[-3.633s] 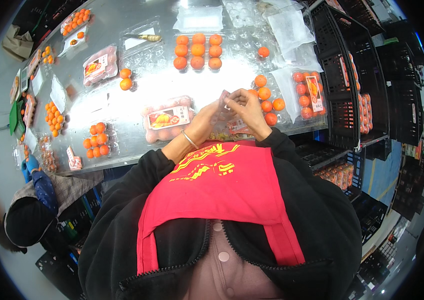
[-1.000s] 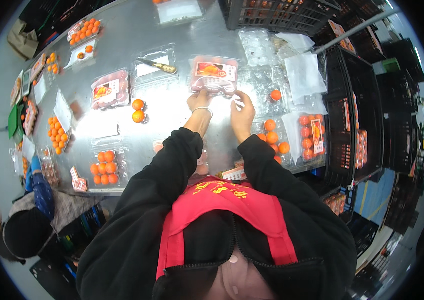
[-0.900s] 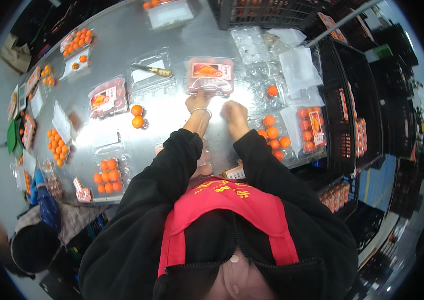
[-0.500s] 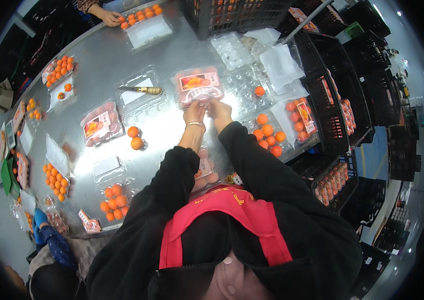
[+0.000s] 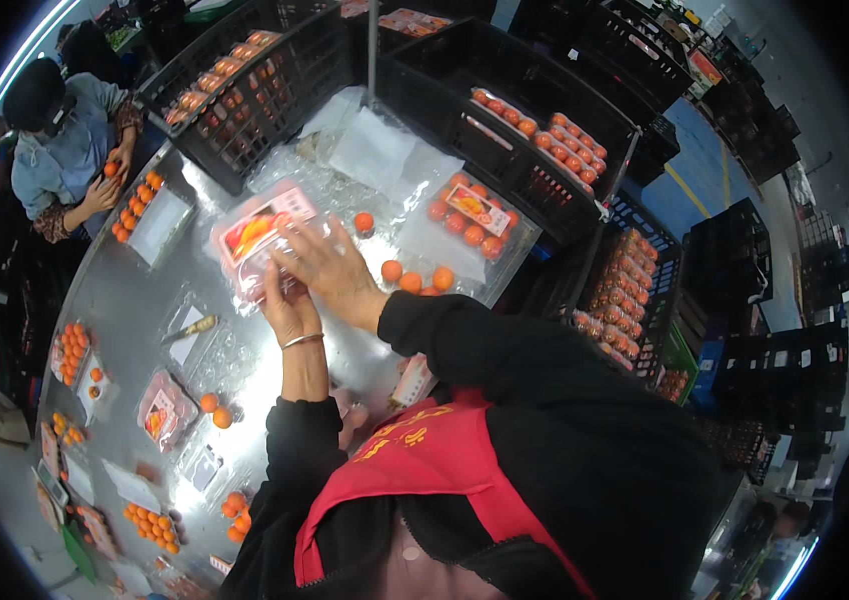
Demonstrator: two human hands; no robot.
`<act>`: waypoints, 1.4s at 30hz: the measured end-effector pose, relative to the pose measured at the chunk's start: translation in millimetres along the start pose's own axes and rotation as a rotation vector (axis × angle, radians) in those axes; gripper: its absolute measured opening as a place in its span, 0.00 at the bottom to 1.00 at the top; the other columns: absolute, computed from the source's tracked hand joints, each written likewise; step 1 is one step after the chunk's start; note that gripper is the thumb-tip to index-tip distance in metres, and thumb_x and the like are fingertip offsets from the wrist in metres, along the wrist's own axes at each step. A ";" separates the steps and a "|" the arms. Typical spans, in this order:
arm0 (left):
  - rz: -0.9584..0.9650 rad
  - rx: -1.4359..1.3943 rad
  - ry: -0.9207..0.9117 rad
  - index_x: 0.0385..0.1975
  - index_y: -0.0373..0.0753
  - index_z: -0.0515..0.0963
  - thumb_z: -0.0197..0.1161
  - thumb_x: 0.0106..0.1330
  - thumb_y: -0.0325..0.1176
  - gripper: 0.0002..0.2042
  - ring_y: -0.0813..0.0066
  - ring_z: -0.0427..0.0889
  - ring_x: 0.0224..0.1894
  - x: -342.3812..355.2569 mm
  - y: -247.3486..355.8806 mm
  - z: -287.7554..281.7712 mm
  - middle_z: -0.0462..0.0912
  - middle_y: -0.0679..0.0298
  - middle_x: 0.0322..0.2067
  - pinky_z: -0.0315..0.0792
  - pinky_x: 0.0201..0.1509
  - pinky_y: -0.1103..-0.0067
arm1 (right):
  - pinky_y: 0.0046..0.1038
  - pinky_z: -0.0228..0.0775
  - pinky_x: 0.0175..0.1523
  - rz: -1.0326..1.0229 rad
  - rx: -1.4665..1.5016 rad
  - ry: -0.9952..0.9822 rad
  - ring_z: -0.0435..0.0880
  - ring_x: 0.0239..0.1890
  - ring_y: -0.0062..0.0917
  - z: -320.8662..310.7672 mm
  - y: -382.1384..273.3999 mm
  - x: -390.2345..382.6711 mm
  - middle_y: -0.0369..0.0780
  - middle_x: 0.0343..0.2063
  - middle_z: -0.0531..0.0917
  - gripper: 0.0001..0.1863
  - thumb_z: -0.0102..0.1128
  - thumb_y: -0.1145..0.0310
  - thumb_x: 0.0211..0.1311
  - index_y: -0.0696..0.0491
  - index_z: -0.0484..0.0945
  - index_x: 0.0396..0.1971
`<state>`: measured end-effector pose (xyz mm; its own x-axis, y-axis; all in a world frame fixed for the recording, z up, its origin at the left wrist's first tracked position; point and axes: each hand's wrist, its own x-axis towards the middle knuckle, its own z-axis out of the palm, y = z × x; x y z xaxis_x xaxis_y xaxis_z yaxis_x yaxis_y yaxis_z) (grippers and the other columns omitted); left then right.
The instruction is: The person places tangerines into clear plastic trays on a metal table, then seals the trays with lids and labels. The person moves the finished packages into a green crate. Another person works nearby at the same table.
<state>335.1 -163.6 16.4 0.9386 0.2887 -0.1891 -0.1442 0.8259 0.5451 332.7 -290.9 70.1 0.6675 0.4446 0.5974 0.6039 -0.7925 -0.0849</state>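
Observation:
Both hands are on a clear plastic clamshell pack (image 5: 230, 262), which has a picture label of orange fruit on its lid and pinkish contents. My left hand (image 5: 291, 312) grips the pack's near edge; its fingers underneath are partly hidden. Over the lid and label lies my right hand (image 5: 337, 278), its fingers stretched out flat. A single orange fruit (image 5: 364, 222) sits just right of the pack. Several more loose oranges (image 5: 411, 282) lie beyond my right wrist. An open clear tray with a knife (image 5: 195, 328) lies left of my hands.
A labelled pack (image 5: 167, 410) and two oranges (image 5: 216, 409) lie on the metal table (image 5: 125, 300). A filled pack (image 5: 473, 215) stands at its right edge. Black crates (image 5: 520, 165) with packed fruit border the table. Across it, a co-worker (image 5: 70, 150) handles fruit.
My view has swung to the right, bringing the crates and co-worker into sight. My right hand has moved from the clamshell's near edge onto its lid, its fingers spreading out.

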 end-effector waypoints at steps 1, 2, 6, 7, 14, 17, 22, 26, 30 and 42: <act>0.036 0.085 -0.080 0.53 0.38 0.79 0.68 0.72 0.30 0.13 0.71 0.84 0.49 -15.0 -6.1 36.7 0.85 0.62 0.50 0.80 0.51 0.77 | 0.61 0.52 0.76 0.010 -0.039 0.271 0.63 0.76 0.39 -10.9 21.6 8.7 0.43 0.74 0.64 0.37 0.63 0.68 0.62 0.44 0.65 0.73; 0.089 0.199 -0.169 0.57 0.38 0.76 0.68 0.71 0.29 0.16 0.72 0.84 0.50 -26.7 -14.8 75.6 0.84 0.62 0.52 0.79 0.52 0.77 | 0.56 0.63 0.71 0.107 -0.137 0.389 0.73 0.70 0.40 -23.3 47.0 17.0 0.42 0.67 0.75 0.31 0.63 0.68 0.62 0.46 0.73 0.68; 0.100 0.555 -0.585 0.70 0.40 0.60 0.68 0.70 0.26 0.32 0.65 0.78 0.64 -49.9 -38.2 206.0 0.75 0.53 0.66 0.72 0.66 0.72 | 0.41 0.77 0.52 0.352 0.104 0.759 0.88 0.49 0.40 -86.0 184.2 43.6 0.41 0.50 0.87 0.28 0.70 0.76 0.48 0.48 0.83 0.53; 0.125 0.578 -0.695 0.73 0.41 0.56 0.68 0.70 0.26 0.34 0.62 0.76 0.67 -51.1 -42.4 224.6 0.72 0.51 0.69 0.70 0.70 0.70 | 0.41 0.78 0.49 0.453 0.128 0.712 0.88 0.46 0.42 -101.3 220.0 40.8 0.41 0.44 0.88 0.29 0.68 0.82 0.45 0.46 0.82 0.52; 0.210 0.798 -0.214 0.63 0.34 0.71 0.58 0.79 0.33 0.18 0.68 0.85 0.51 -77.2 6.9 154.7 0.82 0.48 0.56 0.80 0.59 0.72 | 0.57 0.77 0.47 0.949 -0.333 0.250 0.88 0.45 0.52 -108.2 469.4 18.0 0.46 0.40 0.88 0.19 0.66 0.58 0.60 0.42 0.75 0.51; 0.203 0.835 0.265 0.56 0.33 0.76 0.59 0.79 0.35 0.14 0.73 0.86 0.45 -109.2 45.8 77.7 0.86 0.52 0.48 0.81 0.53 0.75 | 0.54 0.74 0.62 0.989 -0.527 -0.226 0.82 0.61 0.46 -72.8 558.3 -22.7 0.47 0.58 0.82 0.29 0.64 0.48 0.65 0.43 0.73 0.63; 0.402 0.786 0.696 0.53 0.34 0.78 0.62 0.77 0.35 0.12 0.75 0.85 0.41 -222.2 106.4 -45.4 0.87 0.56 0.43 0.80 0.50 0.76 | 0.43 0.73 0.65 0.808 -0.186 -0.572 0.82 0.61 0.47 19.4 721.2 -116.8 0.51 0.57 0.84 0.38 0.74 0.59 0.52 0.52 0.73 0.65; 0.357 0.665 0.988 0.48 0.35 0.79 0.62 0.75 0.32 0.08 0.73 0.85 0.40 -297.0 105.9 -110.8 0.87 0.58 0.39 0.82 0.48 0.73 | 0.37 0.76 0.60 0.844 0.482 -0.529 0.84 0.56 0.37 51.2 817.9 -155.7 0.47 0.51 0.85 0.35 0.68 0.66 0.54 0.58 0.73 0.64; 0.023 0.346 1.035 0.50 0.25 0.76 0.61 0.74 0.28 0.12 0.57 0.86 0.49 -320.6 55.7 -158.3 0.84 0.47 0.44 0.84 0.55 0.66 | 0.37 0.72 0.65 0.672 -0.139 -0.416 0.83 0.60 0.43 12.6 752.6 -103.5 0.53 0.56 0.84 0.38 0.70 0.56 0.58 0.60 0.75 0.65; -0.521 -0.001 0.551 0.61 0.17 0.67 0.56 0.76 0.25 0.19 0.48 0.77 0.65 -285.0 50.9 -226.9 0.76 0.37 0.59 0.77 0.71 0.68 | 0.27 0.70 0.33 0.528 0.865 -0.511 0.78 0.28 0.19 -44.1 -20.7 -122.1 0.34 0.27 0.83 0.10 0.60 0.67 0.73 0.57 0.84 0.45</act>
<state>-10.9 -94.0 -87.2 0.5931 0.0614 -0.8028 0.2745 0.9219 0.2733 219.5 -347.1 34.1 0.9078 0.4157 -0.0547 0.1606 -0.4653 -0.8705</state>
